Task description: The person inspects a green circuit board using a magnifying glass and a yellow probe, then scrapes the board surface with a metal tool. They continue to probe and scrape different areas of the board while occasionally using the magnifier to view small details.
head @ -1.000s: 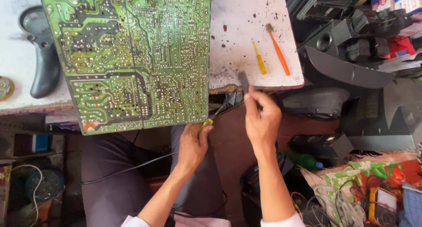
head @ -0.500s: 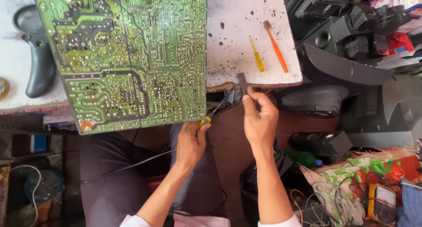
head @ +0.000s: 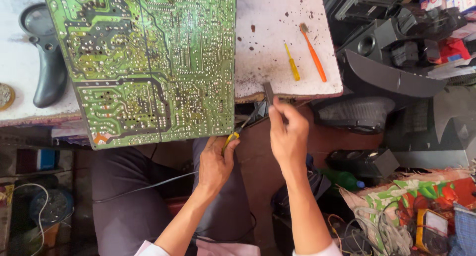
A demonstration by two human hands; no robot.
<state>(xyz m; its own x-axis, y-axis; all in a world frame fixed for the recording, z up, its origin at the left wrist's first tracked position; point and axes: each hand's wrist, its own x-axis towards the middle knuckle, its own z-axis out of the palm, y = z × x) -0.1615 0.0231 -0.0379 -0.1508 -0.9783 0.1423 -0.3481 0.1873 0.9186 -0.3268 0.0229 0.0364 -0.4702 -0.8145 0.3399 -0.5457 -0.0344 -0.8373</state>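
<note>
A large green circuit board (head: 148, 62) lies solder side up on the white worktable (head: 277, 37), overhanging its front edge. My left hand (head: 215, 161) is below the board's near right corner, holding a yellow-handled soldering iron (head: 238, 132) whose cord runs left across my lap. My right hand (head: 287, 132) is just right of it, at the table's edge, pinching a small grey flat tool (head: 269, 93) that stands up against the edge. The two tools meet under the table edge; the iron's tip is hidden.
A yellow screwdriver (head: 291, 62) and an orange brush (head: 312, 52) lie on the stained tabletop. A black magnifier (head: 44, 62) rests at the left. Dark equipment housings (head: 386, 62) crowd the right side. Wires and a meter (head: 431, 228) lie at the lower right.
The view shifted slightly; both hands stay at the table's front edge, with the right hand edging a little closer to the left.
</note>
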